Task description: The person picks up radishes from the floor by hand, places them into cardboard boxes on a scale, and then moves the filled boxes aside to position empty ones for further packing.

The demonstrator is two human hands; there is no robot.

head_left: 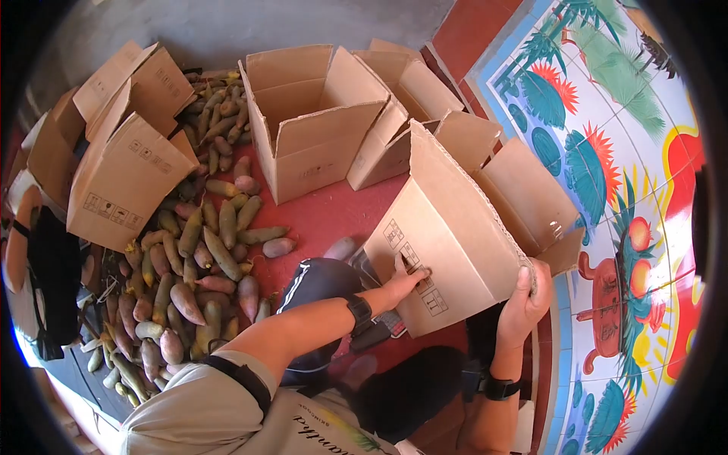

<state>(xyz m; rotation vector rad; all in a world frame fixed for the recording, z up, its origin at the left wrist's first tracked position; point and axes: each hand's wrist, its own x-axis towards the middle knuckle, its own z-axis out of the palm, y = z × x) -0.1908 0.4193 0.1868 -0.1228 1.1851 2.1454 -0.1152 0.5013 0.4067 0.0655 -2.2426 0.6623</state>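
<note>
An open cardboard box (447, 243) with printed symbols on its side is tilted in front of me. My left hand (406, 282) rests against its printed side, near the hand hole, with the fingertips at the hole's edge. At the box's right corner, my right hand (527, 299) grips the rim, with the thumb on the near face and the other fingers behind the cardboard. The inside of this box is mostly hidden by its near wall and flaps.
Many green and reddish tubers (182, 303) are heaped on the red floor (303, 220) at left. Several other open boxes (311, 152) stand behind. Another person's arm (19, 243) shows at the far left. A painted tile wall (607, 227) is on the right.
</note>
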